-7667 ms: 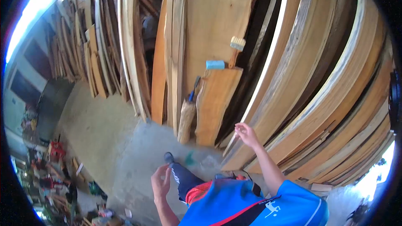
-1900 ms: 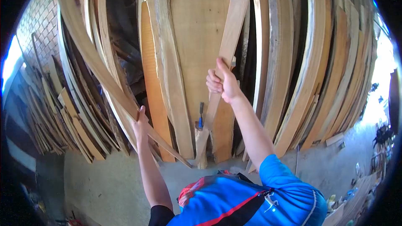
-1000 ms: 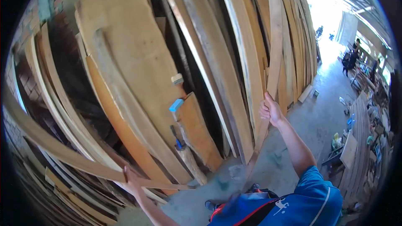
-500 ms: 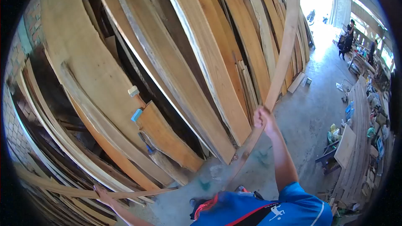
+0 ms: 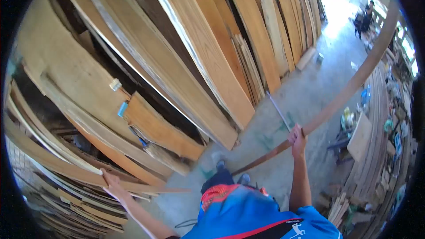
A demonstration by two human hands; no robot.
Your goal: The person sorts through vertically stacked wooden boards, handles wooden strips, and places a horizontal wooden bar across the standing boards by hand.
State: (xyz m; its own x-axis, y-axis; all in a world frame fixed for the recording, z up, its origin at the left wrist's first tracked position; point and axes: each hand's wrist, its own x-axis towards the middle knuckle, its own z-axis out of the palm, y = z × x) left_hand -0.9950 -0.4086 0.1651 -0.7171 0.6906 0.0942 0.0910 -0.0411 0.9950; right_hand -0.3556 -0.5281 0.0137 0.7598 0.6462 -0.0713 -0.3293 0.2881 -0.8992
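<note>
My right hand (image 5: 298, 139) is closed around a long narrow plank (image 5: 347, 90), which slants from the floor near my feet up to the upper right. At the lower left, my left hand (image 5: 111, 180) grips another long board (image 5: 66, 168), its lower end reaching toward the floor in front of me. Beyond my hands, a short live-edge slab (image 5: 159, 128) leans against a wide slab (image 5: 66, 71). A brush (image 5: 116, 85) and a light blue block (image 5: 123, 109) are at the short slab's top.
Tall boards (image 5: 212, 53) lean in a row along the wall. On the right are stacked planks (image 5: 369, 137), a pale panel (image 5: 359, 137) and assorted clutter. A person (image 5: 368, 9) is far off at the upper right. My shoes (image 5: 243, 179) stand on the concrete floor (image 5: 261, 132).
The view has turned right. The plank in my right hand has swung away from the leaning boards and now slants over the floor. Both hands, empty at first, hold boards.
</note>
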